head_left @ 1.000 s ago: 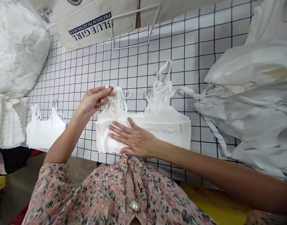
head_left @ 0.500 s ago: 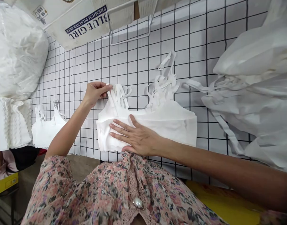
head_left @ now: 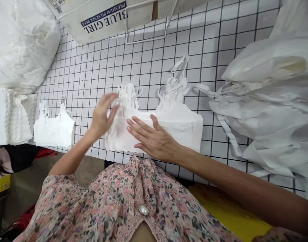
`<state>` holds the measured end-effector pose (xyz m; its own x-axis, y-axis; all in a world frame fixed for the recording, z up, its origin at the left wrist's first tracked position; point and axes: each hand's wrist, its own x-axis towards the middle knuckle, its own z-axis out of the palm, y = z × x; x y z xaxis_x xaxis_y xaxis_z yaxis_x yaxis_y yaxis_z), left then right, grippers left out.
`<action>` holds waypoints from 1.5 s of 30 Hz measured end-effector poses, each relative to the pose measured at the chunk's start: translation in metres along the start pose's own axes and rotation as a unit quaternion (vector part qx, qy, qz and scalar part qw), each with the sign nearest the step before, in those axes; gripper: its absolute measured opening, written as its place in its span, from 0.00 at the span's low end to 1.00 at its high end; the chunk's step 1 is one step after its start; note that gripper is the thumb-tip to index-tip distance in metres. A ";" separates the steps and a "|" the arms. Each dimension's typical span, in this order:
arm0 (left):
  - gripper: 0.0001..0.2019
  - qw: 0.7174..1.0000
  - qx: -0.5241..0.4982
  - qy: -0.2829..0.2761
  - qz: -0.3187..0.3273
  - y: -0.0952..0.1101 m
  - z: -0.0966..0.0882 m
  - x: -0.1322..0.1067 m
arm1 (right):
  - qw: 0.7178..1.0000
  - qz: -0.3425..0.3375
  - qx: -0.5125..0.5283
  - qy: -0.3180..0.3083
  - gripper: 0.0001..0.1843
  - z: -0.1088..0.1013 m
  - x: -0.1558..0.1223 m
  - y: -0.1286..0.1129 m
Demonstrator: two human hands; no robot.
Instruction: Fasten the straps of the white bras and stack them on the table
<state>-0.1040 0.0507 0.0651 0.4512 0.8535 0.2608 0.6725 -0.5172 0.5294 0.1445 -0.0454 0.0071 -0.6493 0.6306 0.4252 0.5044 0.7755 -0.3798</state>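
Note:
A stack of white bras [head_left: 181, 124] lies flat in front of me, its thin straps bunched up at the two top corners. My right hand [head_left: 154, 137] rests on the lower middle of the stack, palm down with its fingers stretched out. At the upper left corner hovers my left hand [head_left: 104, 112], smeared by motion, its thumb and fingers apart near the straps; no strap shows in its grasp. Further left, a smaller white bra or pile of them [head_left: 54, 129] lies spread out with its straps upward.
Loose white bras [head_left: 274, 111] are heaped at the right. A large plastic bag [head_left: 23, 43] and folded white pieces [head_left: 11, 116] sit at the left. Along the back stand a cardboard beer box [head_left: 103, 23] and a white wire frame [head_left: 146, 41] on the grid-patterned cloth [head_left: 93, 67].
My left hand has let go of the strap at the upper left and come down a little, its fingers spreading. The right hand remains on the stack. The view has shifted slightly.

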 end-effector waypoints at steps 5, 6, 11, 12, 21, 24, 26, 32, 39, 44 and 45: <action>0.50 0.981 0.134 -0.121 0.064 0.024 0.033 -0.107 | 0.992 0.108 -0.033 -0.056 0.51 -0.008 -0.036 -0.010; 0.53 0.979 0.144 -0.132 0.061 0.022 0.036 -0.115 | 0.990 0.118 -0.039 -0.064 0.52 -0.009 -0.043 -0.011; 0.47 0.980 0.131 -0.131 0.069 0.009 0.026 -0.116 | 0.980 0.158 -0.084 -0.084 0.52 -0.022 -0.068 -0.011; 0.44 0.981 0.127 -0.127 0.069 0.008 0.024 -0.115 | 0.977 0.171 -0.092 -0.086 0.53 -0.024 -0.072 -0.011; 0.37 0.981 0.121 -0.094 0.114 -0.005 0.005 -0.120 | 0.972 0.216 -0.089 -0.035 0.35 -0.053 -0.094 0.005; 0.33 0.988 0.084 0.004 0.127 0.001 0.004 -0.094 | 0.960 0.260 -0.061 0.081 0.21 -0.076 -0.070 0.043; 0.28 0.991 0.031 0.037 0.127 0.009 0.008 -0.068 | 0.947 0.288 -0.064 0.130 0.18 -0.091 -0.045 0.077; 0.13 0.980 -0.193 0.001 0.038 0.028 0.020 0.011 | 0.932 0.348 -0.061 0.080 0.14 -0.106 0.030 0.180; 0.10 0.930 -0.352 -0.020 -0.102 0.037 0.035 0.077 | 0.943 0.331 -0.019 0.015 0.08 -0.080 0.073 0.245; 0.11 0.891 -0.422 -0.043 -0.164 0.034 0.034 0.097 | 0.941 0.319 0.047 0.108 0.07 -0.096 0.078 0.239; 0.10 0.884 -0.430 -0.048 -0.179 0.034 0.031 0.097 | 0.936 0.309 0.079 0.150 0.05 -0.105 0.077 0.230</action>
<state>-0.0189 0.1143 0.0833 0.3757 0.9218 -0.0955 0.1064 0.0595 0.9925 0.2702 0.1853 0.0390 -0.0602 0.9560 0.2871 0.6249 0.2604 -0.7360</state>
